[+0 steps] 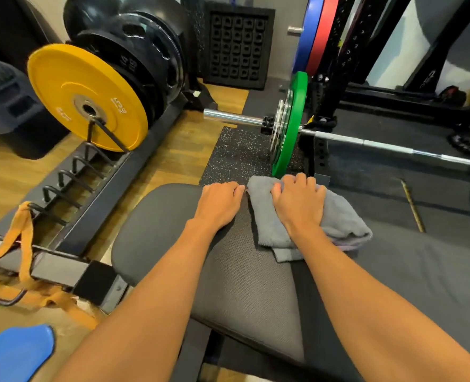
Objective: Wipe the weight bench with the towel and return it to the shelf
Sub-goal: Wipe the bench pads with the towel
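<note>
The black padded weight bench (156,232) fills the lower middle of the head view. A folded grey towel (341,219) lies on its far right part. My right hand (300,202) presses down on the towel with fingers curled over its far edge. My left hand (220,202) rests on the bench pad just left of the towel, fingertips touching the towel's left corner and bent over the pad's far edge. No shelf is visible.
A barbell (380,144) with a green plate (291,125) lies just beyond the bench on speckled rubber matting. A plate rack (96,194) with a yellow plate (87,97) stands at left, orange bands (24,238) hang from it. A black squat rack (338,64) is at right.
</note>
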